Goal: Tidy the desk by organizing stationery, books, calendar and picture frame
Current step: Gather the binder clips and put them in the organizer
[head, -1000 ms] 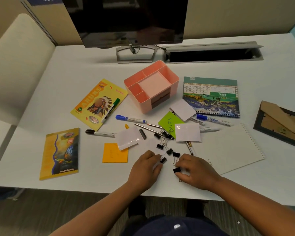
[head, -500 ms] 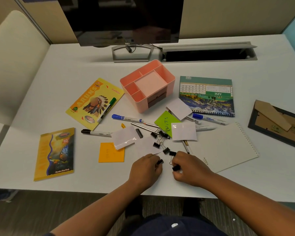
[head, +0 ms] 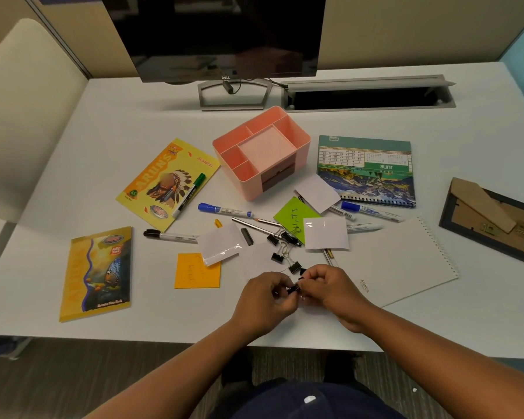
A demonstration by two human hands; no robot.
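Observation:
My left hand (head: 266, 300) and my right hand (head: 330, 291) meet near the desk's front edge, both pinching small black binder clips (head: 295, 289) between the fingertips. More binder clips (head: 283, 247) lie scattered just beyond them. A pink organizer (head: 298, 137) stands mid-desk, its compartments bare. Markers (head: 224, 210), pens, and white, green and orange sticky notes (head: 197, 271) are strewn in front of it. Two yellow books (head: 167, 182) lie at left, a green calendar (head: 366, 169) at right, a picture frame (head: 493, 219) face down at far right.
A white spiral notebook (head: 400, 261) lies right of my hands. A dark monitor (head: 218, 34) on its stand and an open cable tray (head: 366, 96) sit at the back. A beige partition runs along the left edge.
Both hands have lifted off the desk and drawn together, bringing the binder clips they picked up between them. The camera view has shifted slightly.

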